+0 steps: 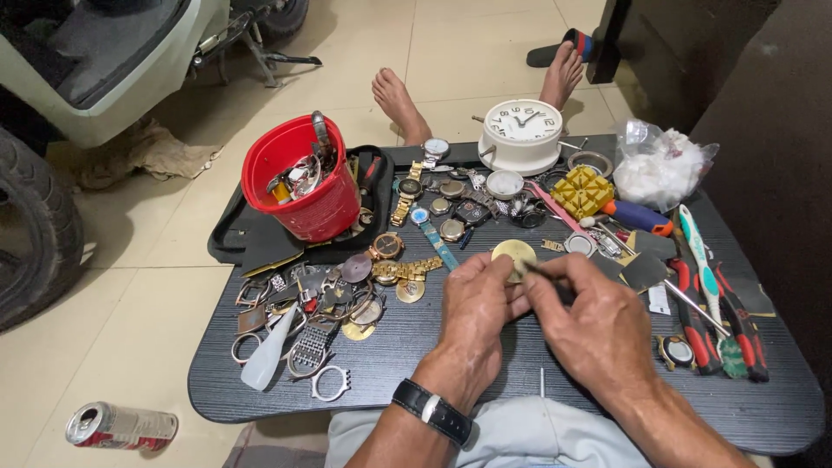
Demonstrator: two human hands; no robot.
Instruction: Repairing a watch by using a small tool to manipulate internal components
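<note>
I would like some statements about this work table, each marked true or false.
1. The left hand holds a round gold disc. True.
2. The right hand is empty. False: it holds a thin tool against the disc.
3. The bucket is blue. False: it is red.
4. A white clock stands at the table's far edge. True.
5. A can lies on the floor. True.
</note>
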